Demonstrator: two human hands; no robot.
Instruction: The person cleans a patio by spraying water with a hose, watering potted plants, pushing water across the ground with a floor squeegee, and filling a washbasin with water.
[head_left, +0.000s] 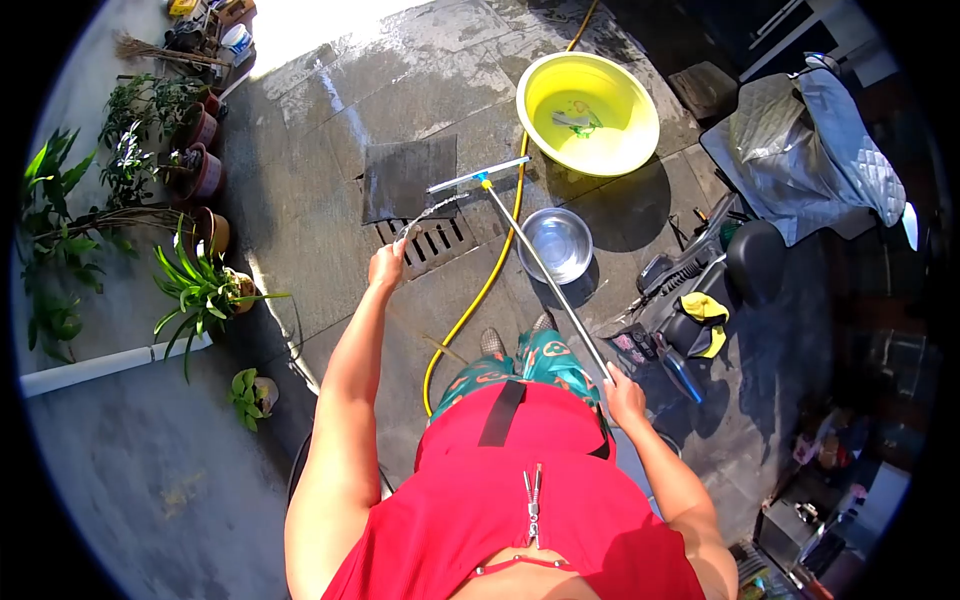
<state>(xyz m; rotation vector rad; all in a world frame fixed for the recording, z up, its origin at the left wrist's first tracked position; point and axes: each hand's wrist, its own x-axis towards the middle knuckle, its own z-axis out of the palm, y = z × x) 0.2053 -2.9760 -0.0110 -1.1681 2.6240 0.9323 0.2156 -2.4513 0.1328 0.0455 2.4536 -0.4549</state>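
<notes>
My right hand (625,398) is wrapped round the long metal pole of a squeegee (545,270). The squeegee's blue-and-white head (478,177) is raised in front of me, close to a dark square mat (410,178). My left hand (387,265) is stretched forward with its fingers closed, near a slotted floor drain (432,243). A thin stream of water (435,208) arcs from that hand toward the squeegee head. What the left hand holds is too small to make out. A shiny metal basin (556,246) lies beside the pole.
A yellow tub (588,114) with something wet inside stands ahead. A yellow hose (492,277) runs along the paving past my feet. Potted plants (205,285) line the left wall. On the right are a scooter (690,270) and a silver quilted cover (790,150).
</notes>
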